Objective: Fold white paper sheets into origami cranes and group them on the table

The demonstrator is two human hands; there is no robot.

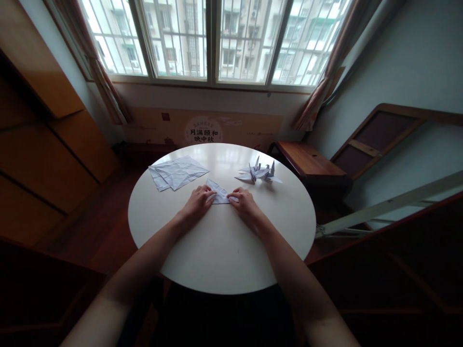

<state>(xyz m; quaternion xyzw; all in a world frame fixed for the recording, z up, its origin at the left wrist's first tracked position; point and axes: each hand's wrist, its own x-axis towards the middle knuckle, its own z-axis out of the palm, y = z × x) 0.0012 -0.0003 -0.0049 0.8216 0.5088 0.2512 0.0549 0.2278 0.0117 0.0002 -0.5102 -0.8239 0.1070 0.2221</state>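
Observation:
A small folded sheet of white paper [219, 195] lies on the round white table [220, 250], its peak pointing away from me. My left hand [201, 200] pinches its left side, the fingers bent and pressed together. On the opposite side my right hand [244, 202] grips the right corner between thumb and fingers. Both hands rest low, close to the tabletop, and cover the paper's outer corners. To the right, beyond my right hand, stand folded paper cranes [255, 172]. Creased flat paper sheets [181, 172] overlap at the table's left.
A wooden bench [311, 159] stands behind the table on the right. Barred windows [213, 43] with tied curtains [104, 86] are above a printed banner [231, 127]. A wooden cabinet [68, 149] is at the left, and a pale metal bar [390, 202] runs along the right.

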